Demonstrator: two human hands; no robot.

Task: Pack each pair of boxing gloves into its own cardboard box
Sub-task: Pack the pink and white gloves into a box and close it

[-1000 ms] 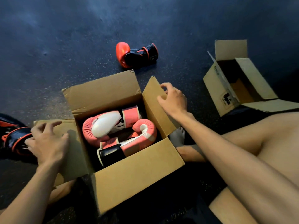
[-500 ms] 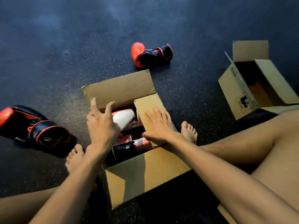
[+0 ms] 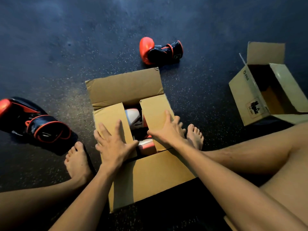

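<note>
A cardboard box [image 3: 150, 175] sits on the floor between my legs. Pink and white boxing gloves [image 3: 133, 118] show through the gap between its two side flaps. My left hand [image 3: 113, 144] presses flat on the left flap with spread fingers. My right hand [image 3: 168, 130] presses flat on the right flap. The far flap stands open and the near flap hangs toward me. A red and black glove [image 3: 160, 50] lies beyond the box. Its mate [image 3: 31, 122] lies at the left. A second cardboard box [image 3: 245, 97] stands open at the right, tipped toward me.
The floor [image 3: 66, 39] is dark speckled rubber. My bare left foot [image 3: 78, 162] rests beside the box's left corner and my bare right foot [image 3: 195, 135] beside its right side. My legs frame the box on both sides.
Both side flaps have come down over the gloves. My left hand dropped from mid-air onto the left flap, and my right hand stays flat on the right flap. The view shifted left.
</note>
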